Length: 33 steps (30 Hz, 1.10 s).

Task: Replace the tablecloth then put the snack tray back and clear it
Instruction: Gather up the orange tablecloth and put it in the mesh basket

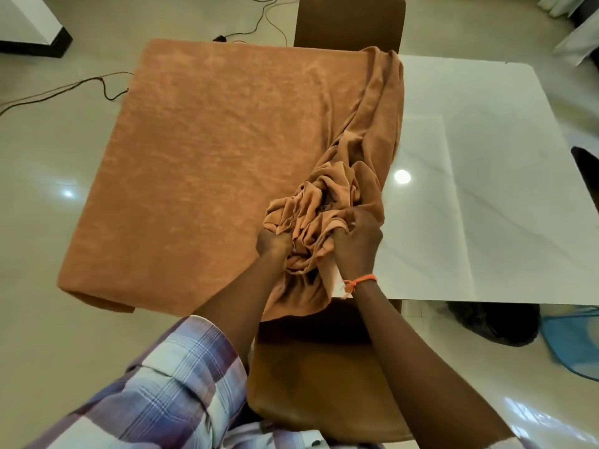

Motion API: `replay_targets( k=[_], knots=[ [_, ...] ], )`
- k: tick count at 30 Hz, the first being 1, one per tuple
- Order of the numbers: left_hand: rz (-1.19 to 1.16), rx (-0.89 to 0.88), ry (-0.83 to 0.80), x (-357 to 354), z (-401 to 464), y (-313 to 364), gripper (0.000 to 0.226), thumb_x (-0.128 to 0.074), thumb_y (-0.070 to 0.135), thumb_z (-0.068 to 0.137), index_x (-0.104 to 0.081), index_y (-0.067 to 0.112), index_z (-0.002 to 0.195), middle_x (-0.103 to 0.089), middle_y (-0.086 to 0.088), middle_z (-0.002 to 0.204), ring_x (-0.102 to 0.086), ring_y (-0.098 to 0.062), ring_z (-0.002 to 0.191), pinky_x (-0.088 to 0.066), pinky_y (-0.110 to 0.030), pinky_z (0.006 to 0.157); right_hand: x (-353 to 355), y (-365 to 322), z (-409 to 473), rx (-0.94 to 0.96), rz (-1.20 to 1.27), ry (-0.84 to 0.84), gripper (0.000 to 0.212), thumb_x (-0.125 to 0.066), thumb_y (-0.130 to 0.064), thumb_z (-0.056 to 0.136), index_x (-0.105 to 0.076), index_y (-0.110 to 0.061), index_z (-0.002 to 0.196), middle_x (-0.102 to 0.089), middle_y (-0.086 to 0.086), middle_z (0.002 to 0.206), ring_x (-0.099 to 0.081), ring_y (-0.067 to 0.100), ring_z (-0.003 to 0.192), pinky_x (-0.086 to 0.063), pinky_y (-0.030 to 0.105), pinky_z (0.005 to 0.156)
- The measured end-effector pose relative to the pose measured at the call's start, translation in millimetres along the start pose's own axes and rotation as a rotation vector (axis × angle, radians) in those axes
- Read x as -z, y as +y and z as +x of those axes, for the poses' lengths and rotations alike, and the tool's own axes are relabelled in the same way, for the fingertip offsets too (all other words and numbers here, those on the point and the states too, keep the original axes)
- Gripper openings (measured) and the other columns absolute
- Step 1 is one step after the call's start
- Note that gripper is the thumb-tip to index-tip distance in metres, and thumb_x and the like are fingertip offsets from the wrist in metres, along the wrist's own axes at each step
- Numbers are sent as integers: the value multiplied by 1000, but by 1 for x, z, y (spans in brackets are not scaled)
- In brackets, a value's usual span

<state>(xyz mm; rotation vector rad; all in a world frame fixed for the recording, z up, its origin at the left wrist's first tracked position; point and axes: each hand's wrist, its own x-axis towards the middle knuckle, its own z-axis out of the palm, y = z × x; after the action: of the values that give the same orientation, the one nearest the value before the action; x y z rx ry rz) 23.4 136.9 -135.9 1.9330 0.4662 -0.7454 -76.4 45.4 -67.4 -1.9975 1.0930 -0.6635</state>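
Observation:
An orange-brown tablecloth lies flat over the left half of a white table. Its right part is gathered into a crumpled bunch near the table's front edge, with a long fold running back to the far edge. My left hand grips the bunch from the left. My right hand, with an orange band at the wrist, grips it from the right. Both hands sit close together at the front edge. No snack tray is in view.
A brown chair stands right under my arms at the table's front. Another brown chair stands at the far side. Cables lie on the glossy floor at the left. A dark bag and a blue object sit under the table's right.

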Motion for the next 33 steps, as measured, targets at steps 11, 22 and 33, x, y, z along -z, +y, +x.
replay_targets(
  k=[11,22,33],
  knots=[
    [260,-113,-294,95,46,14,16,-61,10,86,-72,9,96,-72,-18,102,-67,-30,84,-52,-35,66,-110,-7,-30,193,-758,-485,81,-23,-80,83,1,-43,151,13,17,160,11,37,148,2,74,107],
    [911,-143,421,330,138,-73,77,-54,52,91,-33,1,144,-28,-27,152,-25,-44,140,-26,-56,112,-154,-35,-29,130,-1105,-580,115,-46,-95,50,-3,-47,147,13,23,158,10,43,145,-8,80,100],
    [608,-453,198,283,114,-7,18,-62,22,87,-72,7,88,-72,-16,95,-65,-38,93,-44,-36,71,-201,-84,-43,70,-926,-683,85,-52,-60,83,-7,-35,149,-2,26,155,-9,44,143,-7,71,104]
  ],
)
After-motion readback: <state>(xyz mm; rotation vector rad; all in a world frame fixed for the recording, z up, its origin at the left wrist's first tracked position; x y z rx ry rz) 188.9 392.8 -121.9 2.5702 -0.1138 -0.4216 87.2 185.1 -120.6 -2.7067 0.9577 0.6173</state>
